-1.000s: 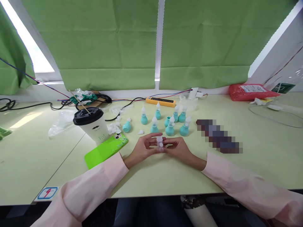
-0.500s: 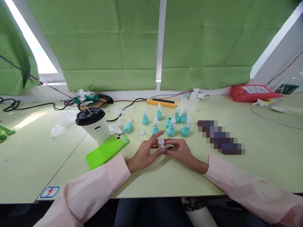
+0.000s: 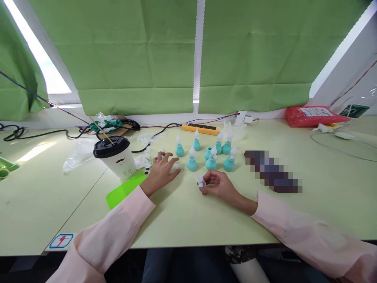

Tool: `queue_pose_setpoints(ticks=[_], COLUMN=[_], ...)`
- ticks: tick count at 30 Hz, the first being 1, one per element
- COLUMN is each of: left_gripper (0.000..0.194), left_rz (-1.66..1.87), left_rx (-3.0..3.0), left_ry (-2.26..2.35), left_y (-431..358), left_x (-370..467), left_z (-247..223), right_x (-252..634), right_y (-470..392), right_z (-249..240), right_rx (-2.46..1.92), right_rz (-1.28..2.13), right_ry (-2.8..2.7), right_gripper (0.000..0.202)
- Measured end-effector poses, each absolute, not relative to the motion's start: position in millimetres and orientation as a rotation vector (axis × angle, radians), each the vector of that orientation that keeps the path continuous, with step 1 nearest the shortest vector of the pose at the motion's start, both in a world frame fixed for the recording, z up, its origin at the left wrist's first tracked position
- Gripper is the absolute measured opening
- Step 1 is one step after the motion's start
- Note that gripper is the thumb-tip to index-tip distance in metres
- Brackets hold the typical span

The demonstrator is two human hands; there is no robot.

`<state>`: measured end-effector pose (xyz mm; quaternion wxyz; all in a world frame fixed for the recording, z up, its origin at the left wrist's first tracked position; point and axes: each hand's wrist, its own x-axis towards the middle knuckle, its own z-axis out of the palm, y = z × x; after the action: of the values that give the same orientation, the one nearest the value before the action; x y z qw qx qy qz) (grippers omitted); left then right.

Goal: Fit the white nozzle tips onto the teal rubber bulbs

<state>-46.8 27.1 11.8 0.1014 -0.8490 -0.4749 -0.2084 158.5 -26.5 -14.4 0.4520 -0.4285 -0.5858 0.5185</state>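
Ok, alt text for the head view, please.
Right hand pinches a small clear plastic cap above the pale green table; left hand reaches among teal rubber bulb aspirators, beside a white paper coffee cup and bright green phone.

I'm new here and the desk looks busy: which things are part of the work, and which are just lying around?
In use:
right hand holding a small clear cap
left hand over a loose white tip
teal bulbs

Lying about:
coffee cup
green phone
yellow power strip
red packet
plastic wrap
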Motion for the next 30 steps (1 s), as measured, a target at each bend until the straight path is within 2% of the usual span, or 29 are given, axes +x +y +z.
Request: queue_pose_setpoints(ticks=[5, 8, 11, 14, 17, 22, 30], left_gripper=[0.025, 0.027, 0.029, 0.026, 0.023, 0.044, 0.03], left_rz=[-0.91, -1.13, -1.171, -0.94, -0.561, -0.016, 0.014], left_rx=[-2.593, -2.612, -2.685, -2.975, -3.263, -3.347, -3.368], left_ry=[-1.326, -1.164, -0.997, -0.994, -1.308, -1.598, -1.585], left_y=[19.3, 21.1, 33.9, 60.0, 91.2, 123.5, 135.3], left_x=[-33.0, -24.7, -7.9, 17.8, 44.4, 75.0, 83.7], left_z=[16.6, 36.0, 65.4, 94.7, 111.4, 105.3, 74.0], right_x=[159.0, 157.7, 156.4, 156.3, 157.2, 158.3, 157.5], right_y=[-26.0, -27.7, -29.2, -30.1, -30.8, -30.8, -31.0], right_z=[-9.8, -6.8, -5.3, -4.8, -4.6, -5.3, -4.1], right_rx=[-1.031, -1.023, -1.013, -0.978, -0.964, -0.947, -0.954], right_rz=[1.434, 1.497, 1.513, 1.518, 1.537, 1.561, 1.552], right_ry=[-1.369, -1.371, -1.406, -1.432, -1.446, -1.458, -1.453], right_gripper=[0.032, 0.033, 0.031, 0.028, 0.026, 0.027, 0.026])
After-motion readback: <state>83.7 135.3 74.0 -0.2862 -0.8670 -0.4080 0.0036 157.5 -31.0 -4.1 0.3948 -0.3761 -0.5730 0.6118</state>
